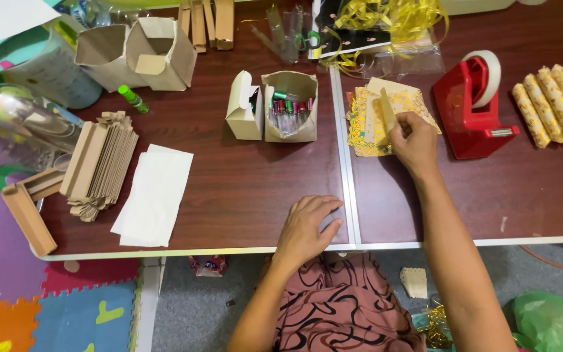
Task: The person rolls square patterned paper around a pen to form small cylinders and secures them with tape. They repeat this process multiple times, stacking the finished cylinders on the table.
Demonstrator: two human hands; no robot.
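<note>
You sit at two dark brown tables (242, 182) pushed together, their seam running between your hands. Your right hand (413, 142) reaches to the far table's left side and pinches one yellow patterned paper sleeve (386, 116) off a stack of patterned sheets (363, 124); its fingertips are hidden. Your left hand (309, 225) lies flat and empty near the front edge, fingers spread. One red tape dispenser (474, 107) stands right of the stack. Wrapped yellow packets (555, 104) lie at the right edge, cut off, so their number is uncertain. One open carton of small bottles (289, 107) stands mid-table; the bottles are too small to count.
</note>
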